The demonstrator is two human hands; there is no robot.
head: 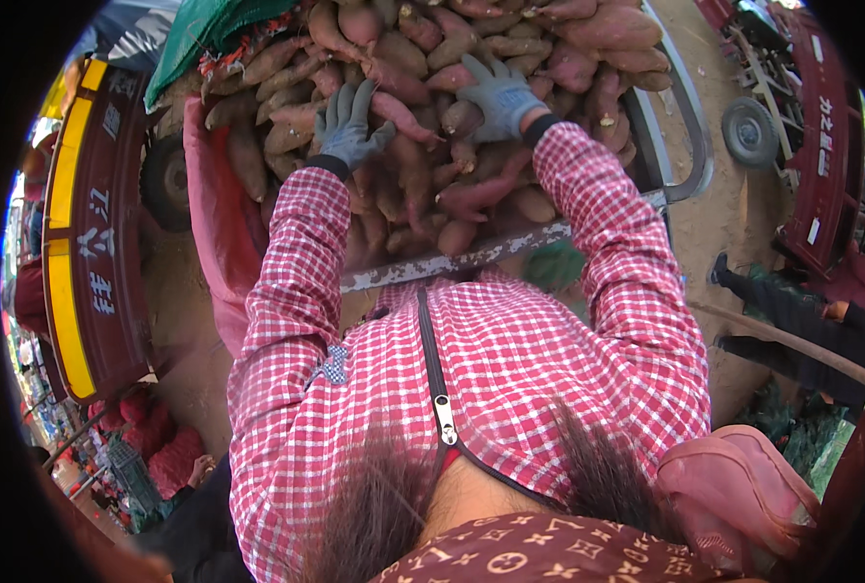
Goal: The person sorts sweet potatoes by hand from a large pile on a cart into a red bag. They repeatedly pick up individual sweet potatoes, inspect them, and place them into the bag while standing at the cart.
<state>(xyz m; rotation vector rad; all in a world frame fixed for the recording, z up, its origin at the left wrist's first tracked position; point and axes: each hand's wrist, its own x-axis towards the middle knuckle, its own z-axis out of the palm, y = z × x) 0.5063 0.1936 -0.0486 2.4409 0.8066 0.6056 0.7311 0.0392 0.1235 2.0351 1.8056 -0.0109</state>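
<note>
A large heap of sweet potatoes (403, 171), reddish and brown, fills the cart bed before me. My left hand (351, 127), in a grey work glove, lies palm down on the heap with its fingers spread. Just right of its fingertips is a pink sweet potato (403, 119). Higher and to the right, my right hand (498, 98), gloved the same way, rests on the heap with fingers apart. Its palm side is against a round brown sweet potato (461, 119); the contact underneath is hidden. Neither hand visibly lifts anything.
A worn metal edge (469, 255) bounds the heap on my side, and a metal rail (687, 146) runs along the right. Pink sheeting (210, 218) and a green woven sack (199, 44) border the left. Maroon vehicles (115, 218) flank both sides. A person (797, 313) is at right.
</note>
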